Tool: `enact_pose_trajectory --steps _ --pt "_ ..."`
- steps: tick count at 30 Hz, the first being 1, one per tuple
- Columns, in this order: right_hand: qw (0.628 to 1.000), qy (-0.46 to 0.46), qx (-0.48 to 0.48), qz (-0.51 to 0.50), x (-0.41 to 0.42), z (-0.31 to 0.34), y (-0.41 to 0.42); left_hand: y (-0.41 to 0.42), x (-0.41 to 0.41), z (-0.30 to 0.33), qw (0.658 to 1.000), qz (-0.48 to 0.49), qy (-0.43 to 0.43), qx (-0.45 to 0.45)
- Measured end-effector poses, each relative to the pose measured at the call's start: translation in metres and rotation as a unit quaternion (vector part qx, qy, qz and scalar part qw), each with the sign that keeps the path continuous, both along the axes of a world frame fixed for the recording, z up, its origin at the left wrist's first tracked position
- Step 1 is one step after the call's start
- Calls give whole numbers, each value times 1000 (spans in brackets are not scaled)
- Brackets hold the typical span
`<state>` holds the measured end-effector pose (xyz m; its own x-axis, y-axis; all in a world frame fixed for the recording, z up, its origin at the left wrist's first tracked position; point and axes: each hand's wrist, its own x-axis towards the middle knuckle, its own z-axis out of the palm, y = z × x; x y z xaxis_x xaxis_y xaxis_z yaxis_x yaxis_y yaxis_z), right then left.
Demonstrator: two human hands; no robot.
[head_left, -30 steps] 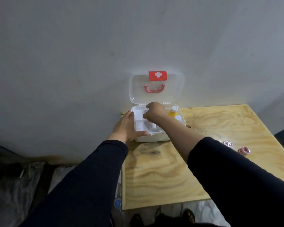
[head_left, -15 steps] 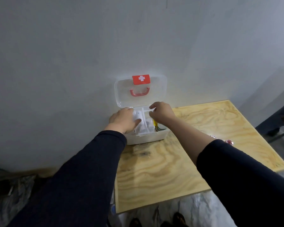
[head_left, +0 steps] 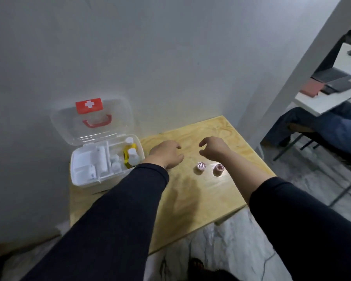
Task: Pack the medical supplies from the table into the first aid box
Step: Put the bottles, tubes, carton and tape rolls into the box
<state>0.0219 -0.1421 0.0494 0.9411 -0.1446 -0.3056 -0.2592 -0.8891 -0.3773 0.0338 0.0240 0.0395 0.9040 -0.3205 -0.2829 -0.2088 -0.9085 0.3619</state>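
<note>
hands, left hand (head_left: 166,154) and right hand (head_left: 213,148), hover empty and loosely open above table (head_left: 190,199).

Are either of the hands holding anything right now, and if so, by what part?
Nothing is held. The left hand and right hand are both empty, fingers loosely curled, above the pale wooden table; two small pinkish rolls lie untouched.
</note>
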Motion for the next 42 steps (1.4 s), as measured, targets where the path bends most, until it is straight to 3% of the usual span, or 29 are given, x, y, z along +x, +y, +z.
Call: enact_pose_trajectory --steps 10,17,23,29,36,42 --pt "994 77 12 78 -4 -68 -57 -65 -13 -64 995 72 72 -17" --pt "983 4 -14 185 -1 -97 -42 -64 -23 -78 991 104 81 -10" --pt "978 -37 -3 204 -2 -95 -41 -52 -31 -75 986 133 95 -13" --pt "972 -75 53 216 23 -41 -15 -24 -33 -38 985 169 15 -29" --pt "950 -120 106 267 41 20 64 40 -44 14 961 256 -92 -45" --pt "932 -146 105 315 38 36 158 121 -64 19 940 317 -118 -31"
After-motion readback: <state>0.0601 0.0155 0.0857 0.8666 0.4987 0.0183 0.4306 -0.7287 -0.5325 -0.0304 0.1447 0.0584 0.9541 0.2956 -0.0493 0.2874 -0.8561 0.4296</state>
